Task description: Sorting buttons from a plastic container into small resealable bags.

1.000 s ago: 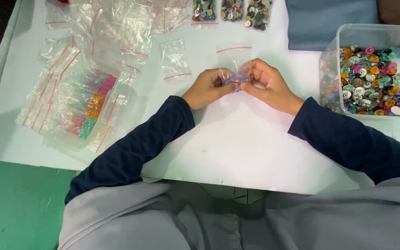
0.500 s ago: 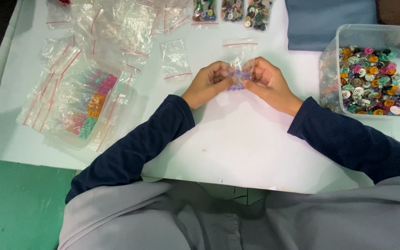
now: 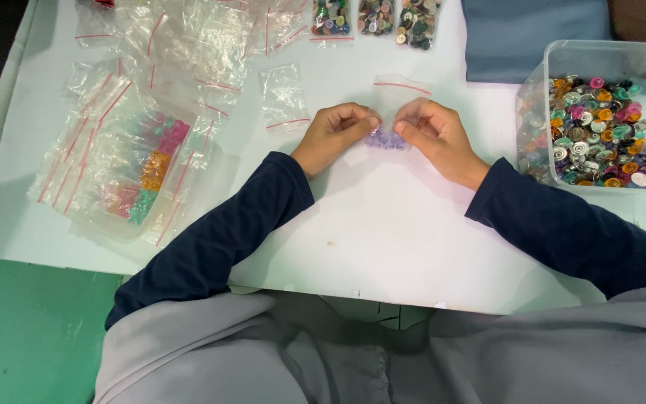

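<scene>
The left hand [image 3: 336, 135] and right hand [image 3: 435, 133] pinch a small clear bag [image 3: 396, 112] between their fingertips, one at each side. It stands upright above the white bench [image 3: 383, 224], red-striped mouth pointing away from the person, purple buttons [image 3: 387, 139] at its bottom. A clear tub [image 3: 562, 67] of mixed buttons sits right; filled bags [image 3: 125, 168] lie left.

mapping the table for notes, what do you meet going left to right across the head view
pile of bags with coloured pieces → small empty bag → left hand → bag of purple buttons held by both hands → right hand → clear bin of mixed buttons
</scene>
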